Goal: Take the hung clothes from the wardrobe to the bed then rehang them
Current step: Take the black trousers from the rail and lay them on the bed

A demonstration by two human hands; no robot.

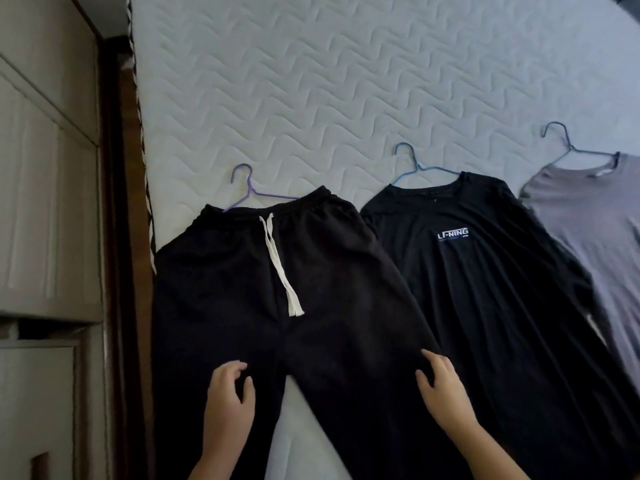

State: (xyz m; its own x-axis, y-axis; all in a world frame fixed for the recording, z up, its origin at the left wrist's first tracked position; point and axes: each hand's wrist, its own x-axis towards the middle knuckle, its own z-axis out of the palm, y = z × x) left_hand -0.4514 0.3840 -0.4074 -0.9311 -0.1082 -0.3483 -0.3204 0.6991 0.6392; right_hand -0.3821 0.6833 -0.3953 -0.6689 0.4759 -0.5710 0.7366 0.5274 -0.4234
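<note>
You are looking down at a bed point(346, 81), its white mattress quilted in a wavy pattern and filling most of the view from 12 to 3 o'clock. Three garments lie flat on it in a row, each on a hanger with the hook pointing toward 12. At centre are black trousers point(277, 289) with a white drawstring point(277, 265), on a purple hanger point(247, 192). Just beside them toward 3 o'clock is a black shirt point(485, 289) with white lettering, on a blue hanger point(420, 166). At the 3 o'clock edge is a grey shirt point(595, 230) on a dark blue hanger point(571, 145). Your left hand point(228, 400) rests on the left trouser leg at 6 o'clock, fingers loosely curled, gripping nothing. Your right hand point(443, 389) rests at the right leg's outer edge, fingers spread, holding nothing. At 9 o'clock stands a pale panelled wardrobe point(45, 202), a dark wooden bed frame point(117, 237) between it and the mattress.
</note>
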